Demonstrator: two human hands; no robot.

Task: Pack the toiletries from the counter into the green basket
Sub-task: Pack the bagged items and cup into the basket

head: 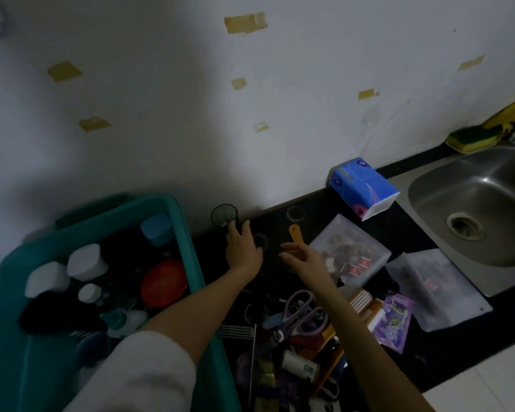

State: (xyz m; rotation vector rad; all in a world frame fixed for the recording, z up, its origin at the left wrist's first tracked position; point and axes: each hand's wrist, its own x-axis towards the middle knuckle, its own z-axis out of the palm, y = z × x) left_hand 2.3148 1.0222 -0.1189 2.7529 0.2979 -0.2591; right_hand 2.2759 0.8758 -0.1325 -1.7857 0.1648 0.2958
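Observation:
The green basket (188, 233) stands at the left on the dark counter, holding several bottles with white caps (85, 261), a blue-capped one (157, 228) and a red lid (162, 282). A dark glass cup (223, 217) stands upright by the wall, just right of the basket. My left hand (243, 248) reaches to the cup; its fingertips touch the cup's lower right side and the thumb is spread apart. My right hand (302, 257) hovers over the counter with straight fingers pointing left and holds nothing. An orange flat stick (295, 233) lies just behind it.
Purple scissors (301, 310) top a heap of small items at the counter's front. Two clear zip pouches (351, 251) (437, 286) lie to the right. A blue tissue pack (364, 188) sits by the wall. The steel sink (473, 203) and a sponge (470, 139) are far right.

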